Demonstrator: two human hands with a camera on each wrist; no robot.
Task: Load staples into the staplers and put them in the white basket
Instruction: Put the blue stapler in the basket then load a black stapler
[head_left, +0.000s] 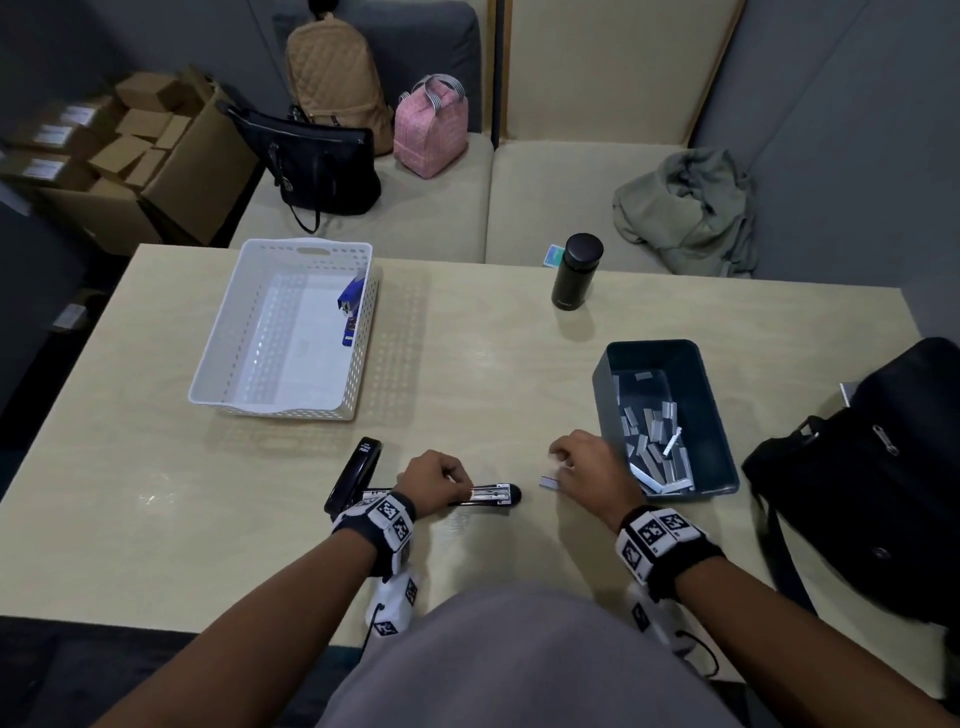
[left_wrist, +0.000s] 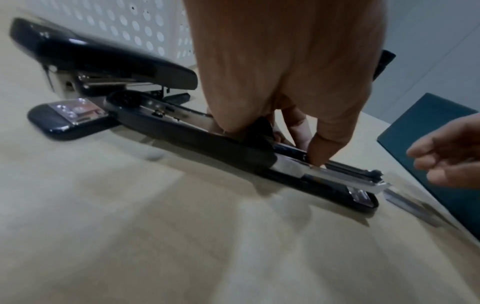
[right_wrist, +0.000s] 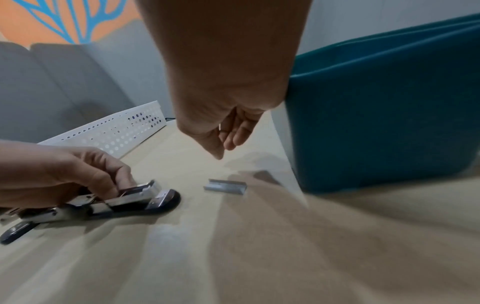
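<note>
A black stapler (head_left: 488, 496) lies swung open on the table near the front edge, its metal magazine (left_wrist: 337, 174) exposed. My left hand (head_left: 457, 480) grips it from above, fingertips (left_wrist: 319, 156) pinching the magazine rail. A short staple strip (head_left: 549, 483) lies loose on the table just right of the stapler's nose. My right hand (head_left: 558, 462) hovers over that strip (right_wrist: 225, 186) with fingers loosely curled and holding nothing. A second black stapler (head_left: 358, 467) lies behind my left wrist. The white basket (head_left: 270, 413) at the back left holds a blue stapler (head_left: 349, 306).
A teal bin (head_left: 706, 405) with several staple strips stands right beside my right hand. A dark flask (head_left: 574, 273) stands at the back of the table, and a black bag (head_left: 872, 467) lies at the right edge. Bags and a jacket rest on the bench behind.
</note>
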